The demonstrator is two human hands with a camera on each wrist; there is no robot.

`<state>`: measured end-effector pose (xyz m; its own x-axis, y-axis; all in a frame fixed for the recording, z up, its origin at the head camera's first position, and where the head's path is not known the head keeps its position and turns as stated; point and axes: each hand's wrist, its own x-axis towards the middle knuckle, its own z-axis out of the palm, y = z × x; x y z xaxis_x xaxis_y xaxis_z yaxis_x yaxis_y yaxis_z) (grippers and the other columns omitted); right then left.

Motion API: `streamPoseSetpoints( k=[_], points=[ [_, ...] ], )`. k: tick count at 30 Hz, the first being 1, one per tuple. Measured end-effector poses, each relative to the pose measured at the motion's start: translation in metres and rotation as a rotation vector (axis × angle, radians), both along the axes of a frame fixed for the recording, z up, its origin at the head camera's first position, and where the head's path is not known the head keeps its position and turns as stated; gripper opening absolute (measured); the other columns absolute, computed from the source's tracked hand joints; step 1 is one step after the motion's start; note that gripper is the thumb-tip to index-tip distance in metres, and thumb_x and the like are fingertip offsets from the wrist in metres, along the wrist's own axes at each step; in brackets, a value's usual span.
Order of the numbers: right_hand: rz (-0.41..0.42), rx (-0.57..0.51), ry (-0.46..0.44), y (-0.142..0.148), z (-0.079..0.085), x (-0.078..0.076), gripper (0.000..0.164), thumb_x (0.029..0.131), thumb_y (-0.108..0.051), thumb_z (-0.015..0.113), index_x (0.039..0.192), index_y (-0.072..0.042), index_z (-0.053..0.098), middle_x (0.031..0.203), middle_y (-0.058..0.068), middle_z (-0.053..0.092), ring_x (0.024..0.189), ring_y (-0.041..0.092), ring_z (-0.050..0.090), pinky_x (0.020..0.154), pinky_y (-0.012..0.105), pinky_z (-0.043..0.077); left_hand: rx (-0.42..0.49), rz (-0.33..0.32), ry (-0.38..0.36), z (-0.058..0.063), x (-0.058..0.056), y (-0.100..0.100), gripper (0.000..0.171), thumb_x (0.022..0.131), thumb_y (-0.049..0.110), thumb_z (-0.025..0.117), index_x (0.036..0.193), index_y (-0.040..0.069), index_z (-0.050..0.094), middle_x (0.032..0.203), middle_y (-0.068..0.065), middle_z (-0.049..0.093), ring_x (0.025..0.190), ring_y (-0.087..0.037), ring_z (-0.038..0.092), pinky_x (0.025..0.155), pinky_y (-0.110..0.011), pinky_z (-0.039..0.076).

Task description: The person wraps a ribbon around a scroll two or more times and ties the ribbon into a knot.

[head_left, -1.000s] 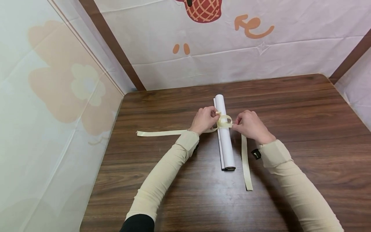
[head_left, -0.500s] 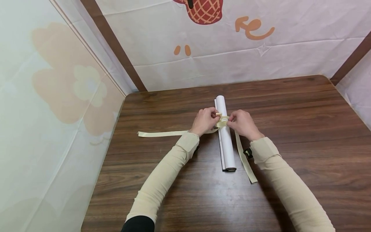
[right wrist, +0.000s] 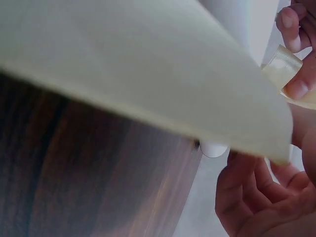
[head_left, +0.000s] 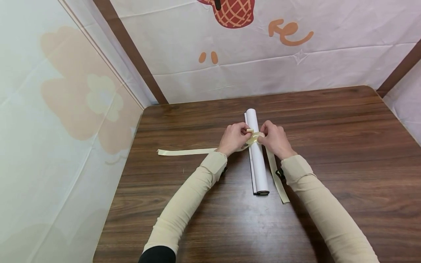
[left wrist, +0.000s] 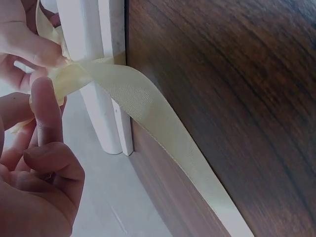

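Observation:
A white paper roll (head_left: 260,168) lies lengthwise on the table, with a pale yellow ribbon (head_left: 185,152) crossing its middle. My left hand (head_left: 231,138), on the roll's left side, pinches a folded loop of the ribbon between thumb and fingers. On the other side, my right hand (head_left: 276,138) pinches the ribbon close to the roll. In the left wrist view, the ribbon (left wrist: 143,98) runs twisted from the fingers down to the right. The ribbon (right wrist: 148,69) looms large and blurred in the right wrist view. Fingers partly hide where the ribbon crosses itself.
The dark wooden table (head_left: 184,226) reaches back to a printed cloth wall (head_left: 184,84). Another cloth wall (head_left: 26,146) stands along its left side. One ribbon tail stretches left on the table; the other hangs toward the front under the right wrist.
My right hand has moved left, closer to the roll and my left hand. The open ribbon loop over the roll has become smaller. The right tail has shifted and now slants.

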<state>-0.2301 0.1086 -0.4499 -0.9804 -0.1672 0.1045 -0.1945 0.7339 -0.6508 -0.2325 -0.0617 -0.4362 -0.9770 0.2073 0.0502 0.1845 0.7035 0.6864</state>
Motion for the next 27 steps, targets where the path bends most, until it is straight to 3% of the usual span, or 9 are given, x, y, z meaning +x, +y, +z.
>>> streamPoseSetpoints(
  k=[4,6,13,20,27],
  points=[
    [0.04,0.011,-0.02,-0.0005,-0.0006,-0.0011,0.033,0.083,-0.008,0.058,0.115,-0.001,0.059,0.091,0.018,0.066,0.074,0.027,0.056,0.064,0.033,0.042,0.032,-0.006,-0.002,0.0001,0.0012,0.0002,0.007,0.089,0.014,0.064,0.094,0.011,0.068,0.085,-0.001,0.071,0.052,-0.006,0.061,0.048,-0.019,0.05],
    [0.066,0.037,-0.016,-0.0015,-0.0006,-0.002,0.033,0.085,-0.008,0.055,0.117,0.0,0.06,0.092,0.018,0.065,0.072,0.027,0.054,0.062,0.033,0.041,0.038,-0.01,0.0,-0.0001,0.0014,0.0003,0.007,0.089,0.014,0.063,0.094,0.011,0.068,0.086,-0.001,0.071,0.052,-0.006,0.061,0.048,-0.018,0.05],
    [0.103,0.093,-0.003,-0.0048,-0.0011,-0.005,0.021,0.091,-0.01,0.051,0.103,-0.005,0.067,0.088,0.013,0.067,0.072,0.027,0.055,0.06,0.031,0.039,0.014,-0.022,0.024,-0.0005,0.0023,0.0006,0.01,0.089,0.014,0.062,0.096,0.011,0.068,0.087,0.0,0.072,0.056,-0.004,0.062,0.05,-0.017,0.049],
    [0.052,0.008,-0.004,-0.0011,-0.0032,-0.0075,0.02,0.088,-0.015,0.057,0.093,0.001,0.069,0.082,0.013,0.069,0.075,0.027,0.06,0.065,0.03,0.044,0.043,-0.016,0.024,-0.0031,0.0029,0.0002,0.007,0.089,0.014,0.062,0.093,0.012,0.068,0.084,0.0,0.071,0.049,-0.005,0.06,0.047,-0.02,0.05],
    [0.028,-0.028,-0.066,0.0045,-0.0043,-0.0085,0.027,0.083,-0.021,0.06,0.096,0.0,0.071,0.086,0.013,0.071,0.079,0.025,0.062,0.069,0.03,0.046,0.064,-0.018,0.02,-0.0054,0.0025,-0.0024,0.009,0.089,0.014,0.062,0.095,0.012,0.068,0.085,-0.001,0.071,0.051,-0.009,0.063,0.048,-0.021,0.05]
  ],
)
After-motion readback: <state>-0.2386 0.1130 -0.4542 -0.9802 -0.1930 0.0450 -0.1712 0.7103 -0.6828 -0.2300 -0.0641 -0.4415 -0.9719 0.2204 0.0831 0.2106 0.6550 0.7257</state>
